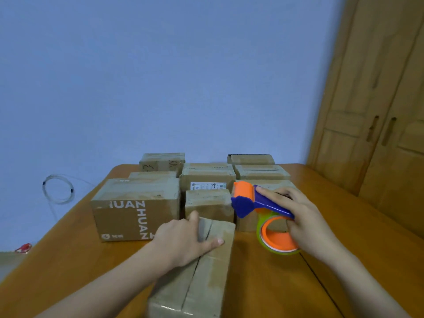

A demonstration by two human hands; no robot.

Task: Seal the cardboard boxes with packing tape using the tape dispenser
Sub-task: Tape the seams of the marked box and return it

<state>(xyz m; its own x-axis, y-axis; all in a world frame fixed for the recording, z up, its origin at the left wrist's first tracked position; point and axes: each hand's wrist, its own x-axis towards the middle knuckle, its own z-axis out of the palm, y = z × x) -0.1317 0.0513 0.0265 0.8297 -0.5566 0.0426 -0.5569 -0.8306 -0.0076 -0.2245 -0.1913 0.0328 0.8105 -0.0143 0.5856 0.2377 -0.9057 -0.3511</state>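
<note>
Up close, left hand (183,242) pressing flat, fingers straight, on the long cardboard box (197,278) nearest on the table (263,283). Right hand (300,216) gripping the tape dispenser (263,214), held just right of that box's far end.

The long cardboard box (195,271) nearest the camera runs off the bottom edge, so its near end is cut off, and the left hand (183,239) covers part of its top seam. The right hand (296,216) hides the rear of the tape dispenser (261,205) and part of the tape roll (275,239). Print on the white label (207,186) is too small to read. The rear boxes (251,159) hide behind nearer ones. A small red object (23,247) beyond the worktop's (275,283) left edge is too small to identify.
</note>
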